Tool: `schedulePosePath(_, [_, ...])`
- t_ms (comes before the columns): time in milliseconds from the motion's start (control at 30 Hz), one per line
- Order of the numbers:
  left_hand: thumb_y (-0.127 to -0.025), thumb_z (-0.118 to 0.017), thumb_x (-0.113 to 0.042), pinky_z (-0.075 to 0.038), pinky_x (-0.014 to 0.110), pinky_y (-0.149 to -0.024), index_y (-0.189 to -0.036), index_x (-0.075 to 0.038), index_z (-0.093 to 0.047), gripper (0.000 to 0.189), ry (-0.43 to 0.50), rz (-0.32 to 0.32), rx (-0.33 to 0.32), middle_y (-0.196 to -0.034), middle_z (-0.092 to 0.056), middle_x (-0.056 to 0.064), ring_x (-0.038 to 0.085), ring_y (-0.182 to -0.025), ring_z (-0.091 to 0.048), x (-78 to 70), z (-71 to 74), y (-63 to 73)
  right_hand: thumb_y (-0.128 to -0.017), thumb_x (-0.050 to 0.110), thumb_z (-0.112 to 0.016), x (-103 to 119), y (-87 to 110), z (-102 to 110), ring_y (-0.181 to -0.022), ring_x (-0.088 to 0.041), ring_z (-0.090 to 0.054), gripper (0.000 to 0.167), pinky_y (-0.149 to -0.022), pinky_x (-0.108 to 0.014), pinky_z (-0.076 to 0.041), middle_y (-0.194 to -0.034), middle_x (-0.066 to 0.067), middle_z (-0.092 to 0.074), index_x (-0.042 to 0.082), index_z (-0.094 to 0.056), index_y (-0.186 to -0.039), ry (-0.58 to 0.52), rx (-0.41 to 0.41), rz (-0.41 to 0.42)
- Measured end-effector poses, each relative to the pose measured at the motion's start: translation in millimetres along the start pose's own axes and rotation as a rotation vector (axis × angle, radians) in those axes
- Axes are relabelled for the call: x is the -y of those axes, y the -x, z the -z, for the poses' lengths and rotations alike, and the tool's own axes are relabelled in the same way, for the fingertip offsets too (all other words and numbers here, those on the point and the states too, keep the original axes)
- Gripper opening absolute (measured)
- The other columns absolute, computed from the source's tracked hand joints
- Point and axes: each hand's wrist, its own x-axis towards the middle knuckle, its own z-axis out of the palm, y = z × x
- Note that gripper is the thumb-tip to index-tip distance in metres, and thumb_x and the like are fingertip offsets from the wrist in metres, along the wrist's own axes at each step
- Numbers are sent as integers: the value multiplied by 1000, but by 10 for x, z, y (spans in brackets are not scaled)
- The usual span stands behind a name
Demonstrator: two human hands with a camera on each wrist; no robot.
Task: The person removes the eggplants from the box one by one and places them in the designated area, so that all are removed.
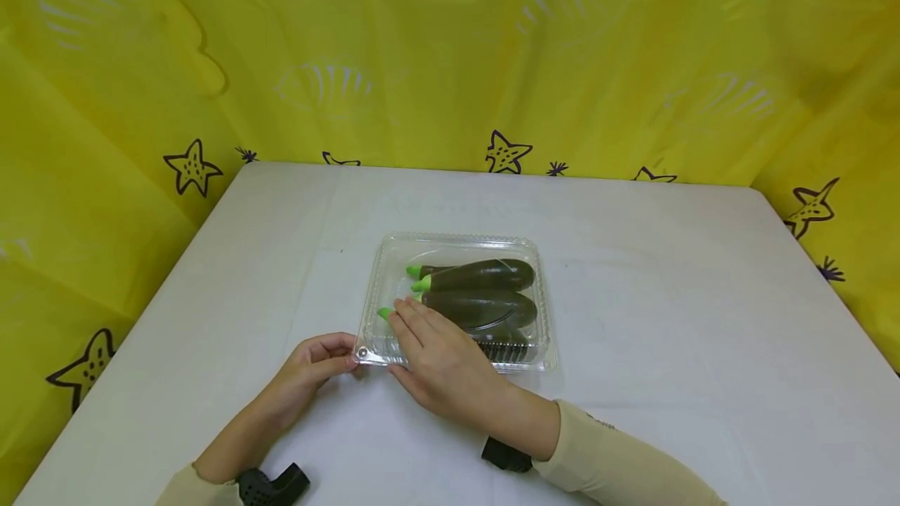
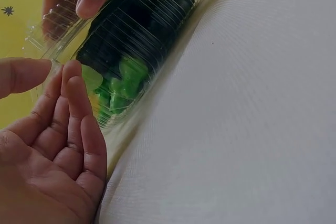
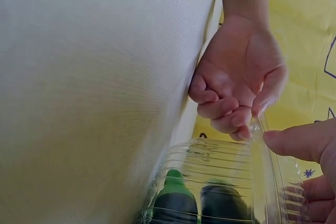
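A clear plastic clamshell container (image 1: 394, 244) lies on the table, its lid down over several dark eggplants (image 1: 485, 276) with bright green stem ends. At the container's front left corner, my left hand (image 1: 316, 361) pinches the rim between thumb and fingertips; the right wrist view shows this left hand (image 3: 241, 72) with its other fingers curled. My right hand (image 1: 450, 365) rests across the lid's front left part, fingers straight and close together. Its thumb touches the front rim, as the right hand's thumb (image 3: 294, 142) shows in the right wrist view. Part of the eggplants is hidden under this hand.
A white cloth covers the table (image 1: 668, 295). Behind it and at both sides hangs a yellow curtain (image 1: 436, 45) with starfish and fish drawings. Black wrist devices (image 1: 274, 484) sit at both wrists, near the beige sleeves (image 1: 619, 451).
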Motion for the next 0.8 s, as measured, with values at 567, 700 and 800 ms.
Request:
schedulePosePath(567, [-89, -49, 2, -49, 23, -74, -100, 1, -57, 14, -6, -25, -19, -83, -62, -1, 10, -77, -58, 5, -36, 18, -80, 38, -66, 166, -135, -70, -114, -33, -50, 62, -98, -36, -39, -118, -24, -55, -10, -55, -116, 154, 11, -71])
schedulePosePath(700, [-89, -49, 2, -49, 23, -74, -100, -2, -58, 15, -2, -39, -11, -85, -62, -2, 9, -79, -58, 4, -37, 11, -81, 43, -64, 208, -193, -101, -112, -34, -51, 65, -97, -36, -40, -116, -25, -56, -12, -55, -116, 198, 17, -85])
schedulePosePath(800, [-89, -49, 2, -49, 23, -75, -101, -2, -59, 16, 0, -45, -7, -86, -63, -1, 9, -79, -58, 3, -34, 4, -81, 43, -64, 218, -217, -116, -111, -33, -52, 64, -96, -36, -41, -115, -26, -56, -11, -57, -113, 228, 10, -84])
